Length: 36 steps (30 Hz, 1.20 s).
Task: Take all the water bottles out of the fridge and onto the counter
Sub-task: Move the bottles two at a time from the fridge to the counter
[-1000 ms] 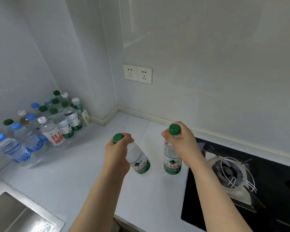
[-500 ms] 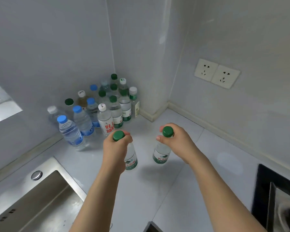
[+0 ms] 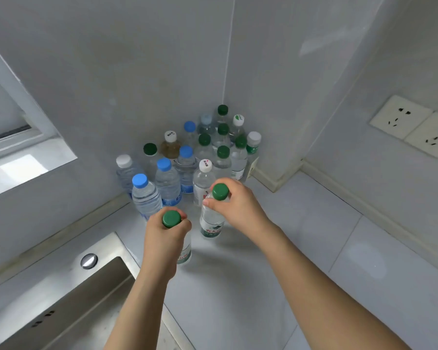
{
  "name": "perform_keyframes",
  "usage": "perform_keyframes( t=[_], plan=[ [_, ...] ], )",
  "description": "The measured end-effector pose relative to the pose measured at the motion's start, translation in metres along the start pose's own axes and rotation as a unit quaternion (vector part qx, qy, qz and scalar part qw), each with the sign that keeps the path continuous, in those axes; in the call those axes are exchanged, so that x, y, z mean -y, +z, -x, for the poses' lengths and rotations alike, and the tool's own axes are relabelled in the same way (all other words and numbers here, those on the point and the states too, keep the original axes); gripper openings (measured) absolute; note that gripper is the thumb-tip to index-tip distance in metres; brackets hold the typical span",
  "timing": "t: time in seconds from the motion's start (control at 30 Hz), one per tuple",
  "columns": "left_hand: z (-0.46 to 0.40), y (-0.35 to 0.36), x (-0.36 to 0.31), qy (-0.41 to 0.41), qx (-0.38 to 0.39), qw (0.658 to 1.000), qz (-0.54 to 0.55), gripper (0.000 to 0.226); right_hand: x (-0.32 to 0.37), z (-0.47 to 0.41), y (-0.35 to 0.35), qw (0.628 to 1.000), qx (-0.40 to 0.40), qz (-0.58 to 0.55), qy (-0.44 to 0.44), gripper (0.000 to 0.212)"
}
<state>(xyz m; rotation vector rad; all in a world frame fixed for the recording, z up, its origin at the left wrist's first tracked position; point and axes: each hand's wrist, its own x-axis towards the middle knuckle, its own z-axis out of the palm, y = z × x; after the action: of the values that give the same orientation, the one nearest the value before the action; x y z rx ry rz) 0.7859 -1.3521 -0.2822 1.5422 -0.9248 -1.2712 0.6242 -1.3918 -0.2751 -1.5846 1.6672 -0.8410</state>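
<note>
My left hand (image 3: pixel 165 238) grips the neck of a green-capped water bottle (image 3: pixel 185 253), holding it upright just over the white counter (image 3: pixel 250 286). My right hand (image 3: pixel 238 205) grips the neck of a second green-capped bottle (image 3: pixel 211 223) with a green label, a little farther back. Both bottles sit right in front of a cluster of several water bottles (image 3: pixel 187 157) standing in the counter's corner, with blue, green and white caps. The fridge is out of view.
A steel sink (image 3: pixel 68 299) lies at the lower left, its rim close to my left arm. Two wall sockets (image 3: pixel 415 125) are on the right wall. A window sill (image 3: pixel 23 162) juts out at the left. Bare counter stretches to the right.
The view has swung left toward the corner. Both hands have carried their bottles forward, close up to the cluster of bottles. The stove has dropped out of view.
</note>
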Motion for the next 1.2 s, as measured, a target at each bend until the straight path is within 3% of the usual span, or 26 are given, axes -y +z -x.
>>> perform_keyframes(
  t=[0.1,0.27,0.4,0.53,0.7,0.87,1.2],
  plan=[
    [-0.01,-0.01,0.006,0.005,-0.009,1.0,-0.018,0.013,0.009,-0.014,0.022,0.999,-0.034,0.006,-0.023,0.029],
    [-0.017,-0.012,0.024,0.02,-0.021,0.999,-0.034,0.022,0.017,-0.033,0.055,0.997,-0.036,0.044,-0.057,0.028],
    [-0.025,-0.014,0.033,0.04,-0.005,0.988,-0.152,0.03,0.011,-0.041,0.066,0.995,-0.034,0.073,-0.059,0.029],
    [-0.034,-0.027,0.039,-0.01,0.029,0.971,-0.236,0.044,0.007,-0.043,0.063,0.994,0.014,0.078,-0.069,0.042],
    [-0.038,-0.02,0.045,0.053,-0.008,0.974,-0.22,0.043,-0.002,-0.034,0.061,0.992,0.036,0.053,-0.107,0.05],
    [-0.039,-0.012,0.046,0.08,-0.051,0.974,-0.207,0.048,-0.001,-0.03,0.06,0.981,0.033,0.132,-0.138,0.052],
    [-0.055,-0.003,0.049,0.11,-0.089,0.971,-0.19,0.051,0.008,-0.05,0.053,0.981,0.02,0.155,-0.118,0.038]
  ],
)
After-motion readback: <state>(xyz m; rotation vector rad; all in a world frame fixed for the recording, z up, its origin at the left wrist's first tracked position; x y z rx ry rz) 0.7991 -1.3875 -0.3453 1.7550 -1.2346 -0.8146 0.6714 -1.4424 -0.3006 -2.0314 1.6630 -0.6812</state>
